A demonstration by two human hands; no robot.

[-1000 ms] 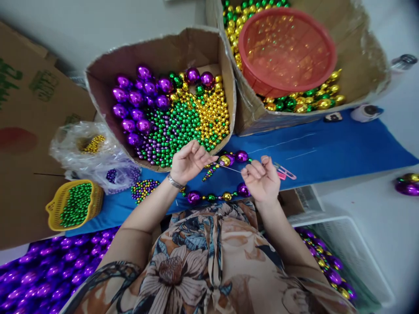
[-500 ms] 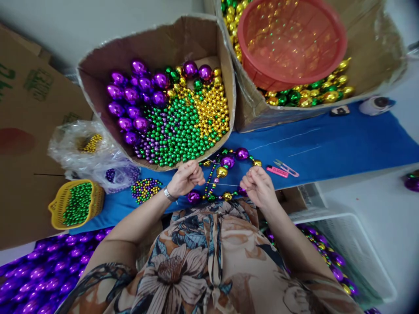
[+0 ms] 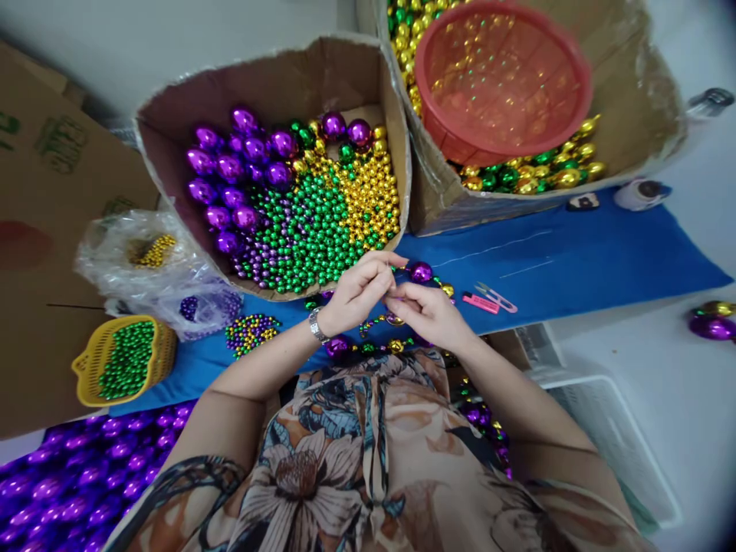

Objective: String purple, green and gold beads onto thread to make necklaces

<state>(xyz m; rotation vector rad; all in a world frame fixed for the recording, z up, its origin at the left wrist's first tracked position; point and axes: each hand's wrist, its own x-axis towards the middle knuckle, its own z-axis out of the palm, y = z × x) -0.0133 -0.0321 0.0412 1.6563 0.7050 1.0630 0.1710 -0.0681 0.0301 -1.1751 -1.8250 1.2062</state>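
Where boxes border blue cloth, left hand seemingly touches right hand.

Pale grey wall behind a blue-covered table

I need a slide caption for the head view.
Left hand and right hand close together over strung beads on blue cloth.
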